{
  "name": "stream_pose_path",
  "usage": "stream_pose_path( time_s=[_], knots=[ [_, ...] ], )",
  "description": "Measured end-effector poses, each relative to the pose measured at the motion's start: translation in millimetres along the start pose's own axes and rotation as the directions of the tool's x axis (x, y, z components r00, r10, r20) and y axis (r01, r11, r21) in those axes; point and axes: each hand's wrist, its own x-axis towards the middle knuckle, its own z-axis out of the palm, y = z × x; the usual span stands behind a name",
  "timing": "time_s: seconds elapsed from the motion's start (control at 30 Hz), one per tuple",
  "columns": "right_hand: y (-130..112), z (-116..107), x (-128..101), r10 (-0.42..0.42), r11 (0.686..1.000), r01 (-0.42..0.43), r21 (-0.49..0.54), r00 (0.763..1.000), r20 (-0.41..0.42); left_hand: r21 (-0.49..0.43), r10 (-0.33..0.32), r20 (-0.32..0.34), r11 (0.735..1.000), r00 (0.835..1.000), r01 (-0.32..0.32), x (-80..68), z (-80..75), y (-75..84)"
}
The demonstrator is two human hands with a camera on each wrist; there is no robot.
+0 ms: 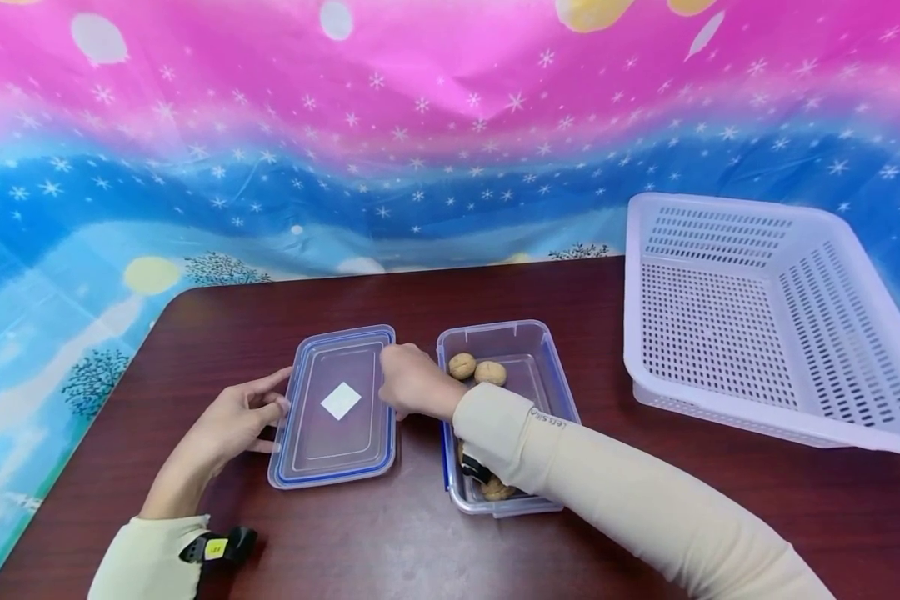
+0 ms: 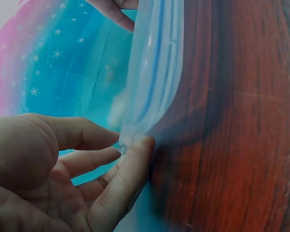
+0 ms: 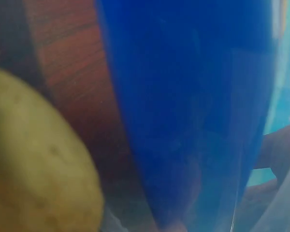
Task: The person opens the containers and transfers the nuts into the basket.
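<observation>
A clear lid [image 1: 333, 408] with a blue rim and a white square label lies flat on the dark wooden table [image 1: 390, 542]. My left hand [image 1: 243, 412] meets its left edge, and thumb and fingertips [image 2: 135, 145] pinch the lid's rim [image 2: 152, 77]. My right hand [image 1: 412, 379] curls over the lid's right edge. Right of the lid stands a clear container [image 1: 528, 346] with several walnuts [image 1: 476, 368] in it, and my right forearm crosses over it. One walnut [image 3: 38, 164] shows blurred and close in the right wrist view.
A large white perforated basket [image 1: 765, 317] sits at the table's right, tilted up at the back. A pink and blue starry cloth [image 1: 420, 125] hangs behind the table. A small black device [image 1: 217, 546] is on my left wrist.
</observation>
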Motion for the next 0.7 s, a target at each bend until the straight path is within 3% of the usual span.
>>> stream_pose_path(
  time_s=[0.47, 0.7],
  knots=[
    [2.2, -1.2, 1.6, 0.0, 1.0, -0.001, 0.011, 1.0, 0.029, 0.03, -0.021, -0.01, 0.999, 1.0, 0.021, -0.9, -1.4, 2.9],
    [0.4, -5.6, -1.8, -0.021, 1.0, 0.021, -0.017, 1.0, 0.019, 0.102, -0.015, -0.011, 0.995, 1.0, 0.016, -4.3, -0.8, 8.7]
  ],
)
